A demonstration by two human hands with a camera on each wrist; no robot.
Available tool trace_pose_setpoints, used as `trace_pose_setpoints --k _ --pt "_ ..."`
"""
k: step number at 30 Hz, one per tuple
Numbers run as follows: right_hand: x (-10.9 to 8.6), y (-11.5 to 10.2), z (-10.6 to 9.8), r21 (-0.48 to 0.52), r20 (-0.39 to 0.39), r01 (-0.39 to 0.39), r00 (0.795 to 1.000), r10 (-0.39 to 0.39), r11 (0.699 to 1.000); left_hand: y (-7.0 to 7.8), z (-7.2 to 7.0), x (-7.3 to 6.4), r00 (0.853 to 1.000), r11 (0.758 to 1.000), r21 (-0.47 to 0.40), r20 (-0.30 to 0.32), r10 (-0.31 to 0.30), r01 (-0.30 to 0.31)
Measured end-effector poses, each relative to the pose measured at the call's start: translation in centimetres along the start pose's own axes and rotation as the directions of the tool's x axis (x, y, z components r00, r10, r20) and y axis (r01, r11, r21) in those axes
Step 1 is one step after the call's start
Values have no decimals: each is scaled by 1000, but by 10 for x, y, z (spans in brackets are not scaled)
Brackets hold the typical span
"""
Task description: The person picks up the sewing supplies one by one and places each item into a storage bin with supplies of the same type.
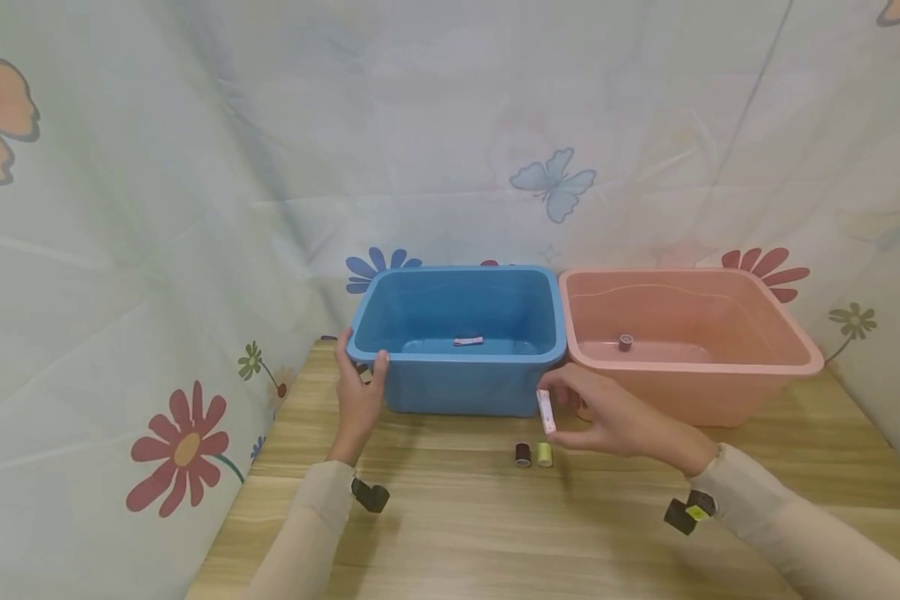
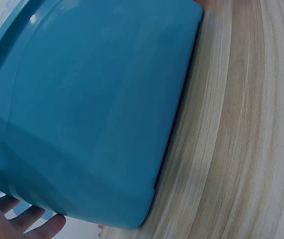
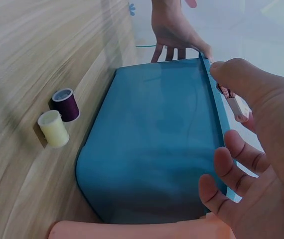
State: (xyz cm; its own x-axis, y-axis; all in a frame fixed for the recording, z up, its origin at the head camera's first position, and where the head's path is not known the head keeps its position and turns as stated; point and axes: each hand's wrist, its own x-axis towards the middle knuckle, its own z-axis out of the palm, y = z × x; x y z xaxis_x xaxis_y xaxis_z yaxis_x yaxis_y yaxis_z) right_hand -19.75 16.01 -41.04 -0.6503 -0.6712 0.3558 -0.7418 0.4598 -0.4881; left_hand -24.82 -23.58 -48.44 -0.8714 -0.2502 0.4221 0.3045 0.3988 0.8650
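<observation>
My right hand (image 1: 607, 417) pinches a small flat white strip with pinkish marks (image 1: 546, 411) between thumb and fingertips, in front of where the two tubs meet. In the right wrist view the strip (image 3: 237, 108) shows a white band and a dark, reddish striped end. My left hand (image 1: 360, 400) holds the front left corner of the blue tub (image 1: 461, 387), its fingers (image 2: 47, 228) against the outer side. Inside that tub lies a similar strip (image 1: 468, 341). Below my right hand, a dark purple thread spool (image 1: 522, 454) and a pale yellow one (image 1: 544, 454) stand side by side.
A pink tub (image 1: 667, 396) stands right of the blue one, rims close together, with a dark thread spool (image 1: 626, 342) in it. Both tubs sit on a wood-grain table (image 1: 450, 525). Behind and to the left hangs a pale curtain (image 1: 450, 133) printed with flowers and butterflies.
</observation>
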Motion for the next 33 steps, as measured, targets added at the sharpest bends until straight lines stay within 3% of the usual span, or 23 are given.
trace_pose_setpoints --k 11,33 --pt "7 -2 -10 5 5 36 999 -36 999 0 0 0 1000 1000 6 1 -3 3" --pt "19 -12 -31 -62 28 37 999 -35 997 3 -3 -1 1000 1000 19 7 -13 13"
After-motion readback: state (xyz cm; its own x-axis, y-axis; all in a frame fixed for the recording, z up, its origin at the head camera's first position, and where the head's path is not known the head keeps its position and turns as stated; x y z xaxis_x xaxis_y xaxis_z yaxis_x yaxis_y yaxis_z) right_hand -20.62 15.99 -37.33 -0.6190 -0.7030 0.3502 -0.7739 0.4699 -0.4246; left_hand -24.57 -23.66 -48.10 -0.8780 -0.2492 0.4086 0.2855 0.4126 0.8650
